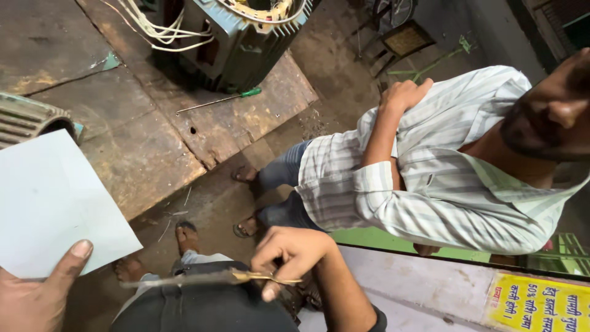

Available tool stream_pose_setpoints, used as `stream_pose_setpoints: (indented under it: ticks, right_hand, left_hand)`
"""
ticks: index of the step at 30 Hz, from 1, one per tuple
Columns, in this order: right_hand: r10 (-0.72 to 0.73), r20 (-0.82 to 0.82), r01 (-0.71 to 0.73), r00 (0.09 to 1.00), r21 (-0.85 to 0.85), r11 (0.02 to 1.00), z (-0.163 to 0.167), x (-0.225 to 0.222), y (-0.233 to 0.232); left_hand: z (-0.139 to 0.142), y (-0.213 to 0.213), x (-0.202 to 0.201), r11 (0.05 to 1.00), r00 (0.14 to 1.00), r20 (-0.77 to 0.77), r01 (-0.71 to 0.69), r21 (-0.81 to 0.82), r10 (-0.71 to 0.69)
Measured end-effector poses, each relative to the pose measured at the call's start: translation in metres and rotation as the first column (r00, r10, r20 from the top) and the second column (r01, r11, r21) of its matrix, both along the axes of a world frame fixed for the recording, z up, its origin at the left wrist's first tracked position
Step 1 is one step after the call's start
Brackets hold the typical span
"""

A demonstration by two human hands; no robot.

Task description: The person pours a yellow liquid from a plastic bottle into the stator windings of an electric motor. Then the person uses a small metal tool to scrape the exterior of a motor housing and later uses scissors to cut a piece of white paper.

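Observation:
My left hand at the lower left pinches the near corner of a pale sheet of insulating paper, thumb on top. My right hand in the lower middle is closed on the brass handles of a pair of scissors, whose blades point left over my dark trousers. The blades are apart from the sheet. My sandalled feet show below on the dirty floor.
A person in a striped shirt stands close on the right, arms folded. A worn wooden bench holds an open motor stator with loose white wires and a green-handled screwdriver. Another ribbed motor casing is at the left.

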State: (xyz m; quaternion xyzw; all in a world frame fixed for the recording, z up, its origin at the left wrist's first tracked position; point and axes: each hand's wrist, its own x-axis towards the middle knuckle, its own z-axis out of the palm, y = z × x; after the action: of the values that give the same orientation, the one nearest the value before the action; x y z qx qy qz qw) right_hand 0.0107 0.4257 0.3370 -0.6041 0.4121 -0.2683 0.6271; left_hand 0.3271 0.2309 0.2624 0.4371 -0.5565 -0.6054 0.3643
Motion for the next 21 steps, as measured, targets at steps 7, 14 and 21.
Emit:
stream_pose_setpoints:
  ticks: [7, 14, 21]
  right_hand:
    - [0.024, 0.095, -0.027, 0.995, 0.023, 0.999, -0.016, -0.016, 0.014]
    - [0.099, 0.188, -0.094, 0.977, -0.034, 0.995, -0.025, -0.046, 0.016]
    - [-0.347, 0.480, 0.309, 0.806, 0.159, 0.938, -0.083, -0.067, -0.004]
  left_hand:
    - [0.011, 0.010, -0.032, 1.000, 0.999, 0.045, -0.020, -0.022, 0.021]
    - [0.009, 0.025, -0.058, 0.991, 0.991, 0.090, -0.108, 0.075, 0.101]
    - [-0.010, 0.031, -0.061, 0.998, 0.995, -0.070, -0.064, 0.026, 0.065]
